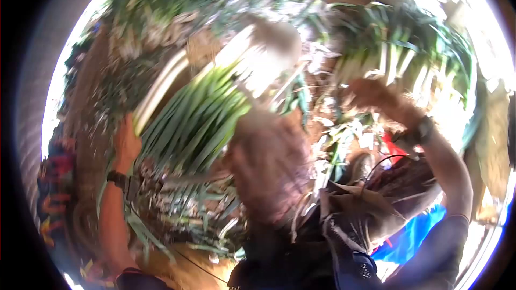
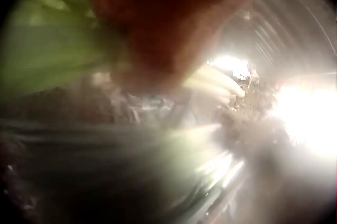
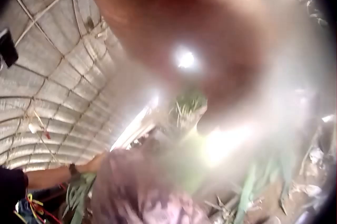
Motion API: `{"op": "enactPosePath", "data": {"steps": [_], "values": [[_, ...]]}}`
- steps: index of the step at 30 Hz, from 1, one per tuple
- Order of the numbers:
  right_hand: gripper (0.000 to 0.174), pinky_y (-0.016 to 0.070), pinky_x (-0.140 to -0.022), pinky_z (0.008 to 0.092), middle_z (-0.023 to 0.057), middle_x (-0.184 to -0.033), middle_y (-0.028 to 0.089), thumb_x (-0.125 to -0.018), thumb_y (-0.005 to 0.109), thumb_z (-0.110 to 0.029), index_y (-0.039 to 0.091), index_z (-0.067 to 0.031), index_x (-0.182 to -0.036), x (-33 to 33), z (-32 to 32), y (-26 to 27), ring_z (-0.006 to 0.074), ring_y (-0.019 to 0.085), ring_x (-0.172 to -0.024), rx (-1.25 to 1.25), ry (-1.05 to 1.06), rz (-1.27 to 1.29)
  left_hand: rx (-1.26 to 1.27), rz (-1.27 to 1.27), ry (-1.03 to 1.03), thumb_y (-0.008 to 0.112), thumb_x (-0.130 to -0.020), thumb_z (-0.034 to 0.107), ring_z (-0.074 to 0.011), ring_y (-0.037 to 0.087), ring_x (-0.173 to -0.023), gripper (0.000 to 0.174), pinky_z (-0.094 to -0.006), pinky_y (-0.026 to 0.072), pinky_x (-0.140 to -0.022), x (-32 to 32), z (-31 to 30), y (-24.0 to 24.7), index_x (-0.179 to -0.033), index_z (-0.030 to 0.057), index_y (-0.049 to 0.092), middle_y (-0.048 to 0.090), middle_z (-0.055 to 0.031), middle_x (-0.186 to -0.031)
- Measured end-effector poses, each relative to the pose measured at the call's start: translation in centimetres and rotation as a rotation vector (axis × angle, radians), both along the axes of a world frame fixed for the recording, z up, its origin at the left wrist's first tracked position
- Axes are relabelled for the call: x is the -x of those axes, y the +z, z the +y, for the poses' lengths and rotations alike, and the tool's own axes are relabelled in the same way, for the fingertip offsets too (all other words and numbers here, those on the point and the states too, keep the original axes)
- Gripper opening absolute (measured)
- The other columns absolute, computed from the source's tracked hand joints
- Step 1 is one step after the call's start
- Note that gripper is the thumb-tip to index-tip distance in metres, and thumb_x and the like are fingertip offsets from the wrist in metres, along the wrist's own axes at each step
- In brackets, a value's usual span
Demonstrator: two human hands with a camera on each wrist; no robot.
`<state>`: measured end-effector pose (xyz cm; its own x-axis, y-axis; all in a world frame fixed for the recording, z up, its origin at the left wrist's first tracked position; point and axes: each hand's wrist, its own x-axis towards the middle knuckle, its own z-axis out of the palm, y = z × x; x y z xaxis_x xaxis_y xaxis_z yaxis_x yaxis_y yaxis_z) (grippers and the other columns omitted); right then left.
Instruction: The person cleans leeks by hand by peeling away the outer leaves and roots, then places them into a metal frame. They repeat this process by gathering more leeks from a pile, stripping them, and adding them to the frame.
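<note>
In the head view my left hand (image 1: 127, 142) grips long pale leek stalks (image 1: 162, 87) near their lower left end, the white parts slanting up and to the right. The left wrist view is blurred, with green leaves (image 2: 47, 50) beside that hand. Just right of the stalks lies a pile of leeks (image 1: 191, 115), dark leaves toward me and white ends away. My right hand (image 1: 373, 96) is raised at the right, fingers loosely bent, nothing visible in it. It overlaps the near side of another row of leeks (image 1: 398, 56).
A knee in pink patterned cloth (image 1: 271, 166) stands in front of the middle pile. More leeks (image 1: 158, 8) lie at the back left. Loose leaves and peelings (image 1: 215, 217) litter the soil. A blue sheet (image 1: 411, 236) is at the lower right. A ribbed cover (image 3: 58, 61) arches overhead.
</note>
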<state>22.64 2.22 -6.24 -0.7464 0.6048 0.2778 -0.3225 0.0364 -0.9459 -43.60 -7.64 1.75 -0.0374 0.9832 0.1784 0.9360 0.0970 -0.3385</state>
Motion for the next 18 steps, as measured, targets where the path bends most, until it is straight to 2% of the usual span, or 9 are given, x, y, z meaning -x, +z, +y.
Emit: {"op": "enactPosePath", "data": {"steps": [1,3,5,7,10,11,12,14,18], "values": [[0.049,0.0491,-0.097,0.0345,0.0129,-0.128,0.061,-0.091,0.068,-0.019,0.053,-0.0029,-0.135,-1.6,-0.4,-4.1,0.0212,0.060,-0.113,0.083,0.006,-0.376,0.004,-0.023,-0.057,0.066,-0.072,-0.003,-0.0433,0.056,-0.106,0.068,-0.0524,0.0477,-0.083,-1.2,2.7,-2.1,-0.134,0.0020,0.039,0.057,-0.0231,-0.115],[0.061,0.0530,-0.092,0.0356,0.0129,-0.124,0.064,-0.090,0.071,-0.033,0.049,-0.0031,-0.138,1.7,-3.9,-1.9,0.0216,0.064,-0.106,0.143,0.094,-0.958,0.142,-0.111,-0.116,0.065,-0.073,-0.003,-0.0439,0.055,-0.108,0.065,-0.0523,0.0474,-0.084,-3.0,7.5,-6.3,-0.133,0.0031,0.040,0.055,-0.0225,-0.117],[0.054,0.0519,-0.092,0.0376,0.0140,-0.121,0.065,-0.091,0.067,-0.038,0.054,-0.0076,-0.135,0.9,-6.0,-6.1,0.0242,0.066,-0.101,0.060,0.137,-0.970,0.199,-0.143,-0.127,0.064,-0.074,-0.002,-0.0441,0.055,-0.108,0.065,-0.0523,0.0473,-0.085,-7.2,11.7,-8.8,-0.133,0.0026,0.040,0.055,-0.0228,-0.117],[0.052,0.0520,-0.086,0.0402,0.0170,-0.112,0.067,-0.089,0.068,-0.039,0.057,-0.0064,-0.129,-0.2,-7.5,-5.7,0.0296,0.066,-0.096,-0.282,0.013,-0.974,0.257,-0.164,-0.134,0.063,-0.074,-0.002,-0.0443,0.055,-0.108,0.064,-0.0524,0.0472,-0.086,-9.4,15.5,-11.2,-0.134,0.0021,0.040,0.055,-0.0231,-0.117],[0.049,0.0501,-0.081,0.0428,0.0180,-0.100,0.067,-0.087,0.069,-0.038,0.060,-0.0054,-0.123,-2.0,-8.2,-6.2,0.0331,0.065,-0.093,-0.109,-0.013,-0.985,0.123,-0.105,-0.182,0.066,-0.075,0.004,-0.0438,0.055,-0.107,0.068,-0.0500,0.0473,-0.088,-8.5,21.6,-18.9,-0.138,0.0025,0.038,0.055,-0.0225,-0.117],[0.046,0.0499,-0.078,0.0435,0.0182,-0.093,0.068,-0.085,0.069,-0.035,0.062,-0.0058,-0.120,-2.5,-8.1,-6.2,0.0337,0.065,-0.089,-0.085,-0.040,-0.968,0.091,-0.093,-0.300,0.070,-0.075,0.010,-0.0402,0.053,-0.113,0.075,-0.0511,0.0470,-0.089,-6.7,24.0,-22.0,-0.142,0.0061,0.036,0.052,-0.0188,-0.125],[0.046,0.0513,-0.076,0.0443,0.0187,-0.093,0.068,-0.084,0.068,-0.029,0.060,-0.0054,-0.123,-2.9,-7.9,-7.3,0.0334,0.066,-0.086,-0.041,-0.011,-1.044,0.363,0.058,0.029,0.074,-0.075,0.018,-0.0380,0.044,-0.128,0.090,-0.0547,0.0440,-0.096,-12.0,24.8,-19.6,-0.150,0.0103,0.025,0.042,-0.0159,-0.143],[0.048,0.0527,-0.075,0.0451,0.0191,-0.093,0.068,-0.083,0.066,-0.023,0.058,-0.0051,-0.127,-3.4,-7.8,-8.1,0.0332,0.067,-0.082,0.028,0.001,-1.118,0.252,0.106,-0.074,0.080,-0.072,0.026,-0.0388,0.029,-0.142,0.112,-0.0613,0.0343,-0.106,-12.2,26.2,-22.1,-0.156,0.0149,0.007,0.020,-0.0166,-0.159],[0.044,0.0535,-0.076,0.0442,0.0209,-0.095,0.068,-0.085,0.066,-0.026,0.061,-0.0041,-0.123,-4.9,-5.4,-5.5,0.0341,0.067,-0.083,-0.005,-0.103,-1.106,0.308,-0.178,-0.129,0.079,-0.073,0.020,-0.0394,0.027,-0.143,0.107,-0.0581,0.0317,-0.110,-13.3,26.8,-20.6,-0.156,0.0131,0.011,0.020,-0.0202,-0.158]]}}
